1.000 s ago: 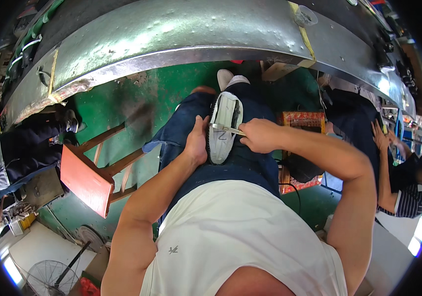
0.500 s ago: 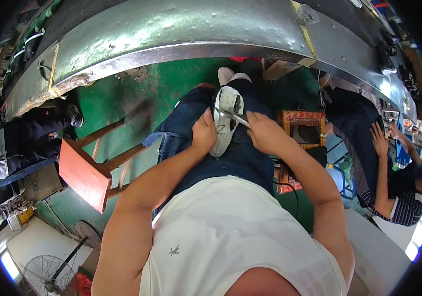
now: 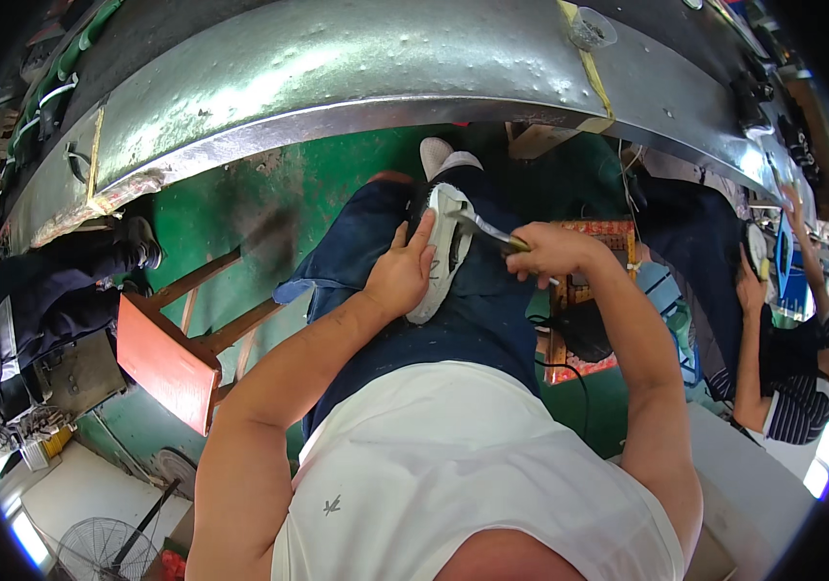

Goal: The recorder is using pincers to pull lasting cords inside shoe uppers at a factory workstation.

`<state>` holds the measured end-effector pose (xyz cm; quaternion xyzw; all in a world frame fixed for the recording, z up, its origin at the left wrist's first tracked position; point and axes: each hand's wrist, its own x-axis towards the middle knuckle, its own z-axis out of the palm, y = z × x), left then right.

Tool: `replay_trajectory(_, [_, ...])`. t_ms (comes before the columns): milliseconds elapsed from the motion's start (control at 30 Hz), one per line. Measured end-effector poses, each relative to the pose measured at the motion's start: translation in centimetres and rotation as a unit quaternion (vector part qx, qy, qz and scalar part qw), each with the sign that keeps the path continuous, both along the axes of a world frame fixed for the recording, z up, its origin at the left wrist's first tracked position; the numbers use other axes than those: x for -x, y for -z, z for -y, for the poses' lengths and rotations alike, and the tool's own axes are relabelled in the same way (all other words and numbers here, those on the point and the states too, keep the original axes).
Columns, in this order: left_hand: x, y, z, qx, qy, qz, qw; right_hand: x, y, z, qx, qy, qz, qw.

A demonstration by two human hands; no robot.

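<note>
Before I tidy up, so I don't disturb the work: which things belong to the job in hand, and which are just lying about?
In the job:
white shoe, touched by the left hand
metal-headed tool, held in the right hand

Apparently just about:
red stool
wire-caged fan

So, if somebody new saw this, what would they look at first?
Probably the white shoe on the person's lap, near the middle, with the left hand against its left side and a metal tool in the right hand on its right. Next might be the big shiny bench curving across the top. The orange stool on the left also pops against the green floor.
</note>
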<state>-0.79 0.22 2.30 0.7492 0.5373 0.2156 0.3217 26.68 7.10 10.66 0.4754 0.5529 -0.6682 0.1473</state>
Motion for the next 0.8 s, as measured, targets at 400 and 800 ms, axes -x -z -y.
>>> replay_trajectory(400, [1.0, -3.9, -0.4, 0.076, 0.153, -0.102, 0.980, 4.4, 1.9, 3.1, -0.337, 0.038, 0.022, 0.940])
replay_trajectory(800, [1.1, -4.4, 2.0, 0.264, -0.036, 0.113, 0.957, 2.9, 1.2, 6.4, -0.186, 0.119, -0.017, 0.975])
